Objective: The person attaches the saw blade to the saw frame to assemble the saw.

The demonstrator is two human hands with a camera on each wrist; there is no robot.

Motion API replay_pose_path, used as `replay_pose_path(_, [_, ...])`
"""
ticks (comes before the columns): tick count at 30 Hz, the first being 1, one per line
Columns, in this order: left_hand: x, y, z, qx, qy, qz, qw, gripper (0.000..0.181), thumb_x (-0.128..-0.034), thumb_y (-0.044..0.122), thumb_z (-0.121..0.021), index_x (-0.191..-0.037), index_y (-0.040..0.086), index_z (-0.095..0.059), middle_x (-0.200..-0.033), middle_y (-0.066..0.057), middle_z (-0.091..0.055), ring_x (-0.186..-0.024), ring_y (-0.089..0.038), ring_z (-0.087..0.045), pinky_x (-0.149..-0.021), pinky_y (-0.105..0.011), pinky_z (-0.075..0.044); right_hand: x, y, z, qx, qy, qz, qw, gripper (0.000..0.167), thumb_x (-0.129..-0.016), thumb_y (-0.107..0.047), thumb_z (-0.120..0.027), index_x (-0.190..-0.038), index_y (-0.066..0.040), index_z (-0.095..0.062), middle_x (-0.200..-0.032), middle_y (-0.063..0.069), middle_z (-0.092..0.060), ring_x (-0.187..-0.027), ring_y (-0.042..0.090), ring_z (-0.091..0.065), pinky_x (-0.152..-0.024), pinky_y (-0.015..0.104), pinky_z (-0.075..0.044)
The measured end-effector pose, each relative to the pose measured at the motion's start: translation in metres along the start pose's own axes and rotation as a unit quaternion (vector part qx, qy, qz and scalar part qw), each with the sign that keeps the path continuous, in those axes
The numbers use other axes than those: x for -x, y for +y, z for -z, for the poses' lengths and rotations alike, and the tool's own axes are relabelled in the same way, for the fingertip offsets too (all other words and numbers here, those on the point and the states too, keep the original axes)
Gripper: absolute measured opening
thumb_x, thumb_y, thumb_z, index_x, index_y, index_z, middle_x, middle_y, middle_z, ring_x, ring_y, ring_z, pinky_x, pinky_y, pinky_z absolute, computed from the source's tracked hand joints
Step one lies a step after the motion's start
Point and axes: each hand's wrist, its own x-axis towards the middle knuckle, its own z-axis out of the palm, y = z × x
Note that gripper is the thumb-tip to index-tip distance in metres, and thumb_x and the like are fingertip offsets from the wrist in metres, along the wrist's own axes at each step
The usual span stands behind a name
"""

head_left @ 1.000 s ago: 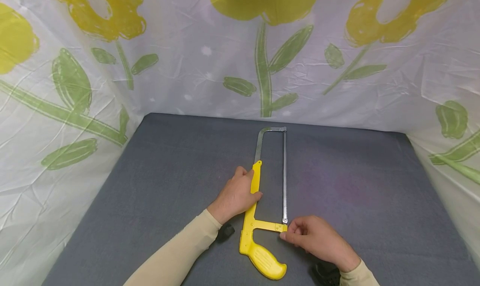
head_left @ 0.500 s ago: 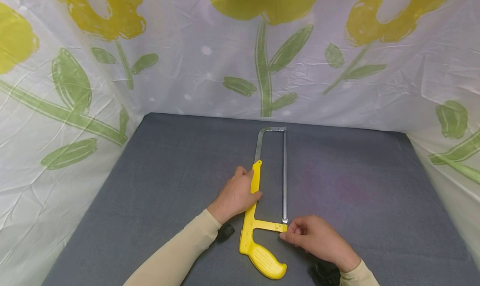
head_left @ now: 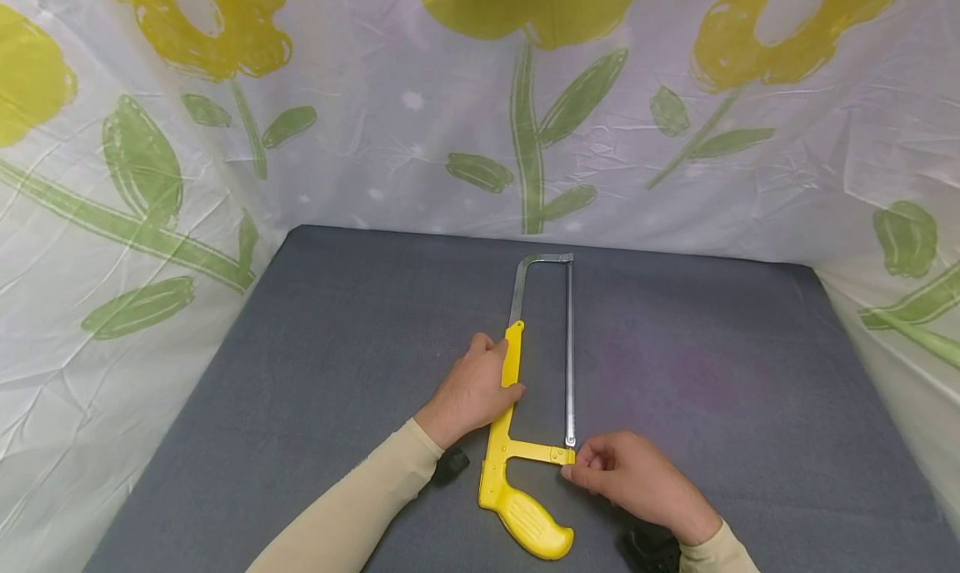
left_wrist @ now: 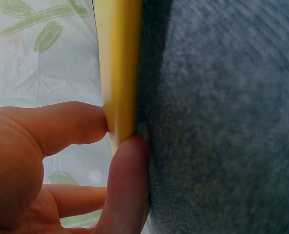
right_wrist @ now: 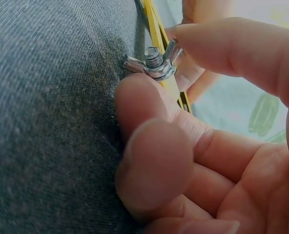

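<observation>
A hacksaw (head_left: 533, 523) with a yellow handle and frame and a metal blade (head_left: 570, 356) lies on the dark grey surface, its handle toward me. My left hand (head_left: 468, 394) grips the yellow frame from the left side. In the left wrist view, thumb and fingers pinch the frame's yellow bar (left_wrist: 119, 58) along its edges. At the blade's near end, my right hand (head_left: 637, 481) has its thumb and a finger on a metal wing nut (right_wrist: 159, 68), one against each wing. A threaded bolt end (right_wrist: 153, 54) sticks out through it. In the head view, the fingers hide the nut.
Dark grey cloth (head_left: 360, 323) covers the work surface. A white curtain (head_left: 375, 123) printed with yellow flowers surrounds it at the back and sides. Black objects (head_left: 450, 466) show beneath both wrists.
</observation>
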Motion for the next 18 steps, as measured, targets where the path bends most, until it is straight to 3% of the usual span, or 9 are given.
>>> replay_pose_path(18, [0.0005,0.0003,0.0008,-0.005,0.005,-0.009,0.9999,0.081,-0.0958,0.031,-0.083,-0.162,0.000,-0.047,-0.140,-0.017,-0.054,-0.083,-0.016,-0.059,-0.065,-0.024,-0.052,-0.0001,0.0029,-0.0004,-0.026,-0.009,0.013,0.9995,0.025,-0.095,-0.037,-0.081,-0.083,-0.017,-0.074,-0.068,-0.008,-0.059,-0.054,0.008,-0.053,-0.050,0.025,-0.042])
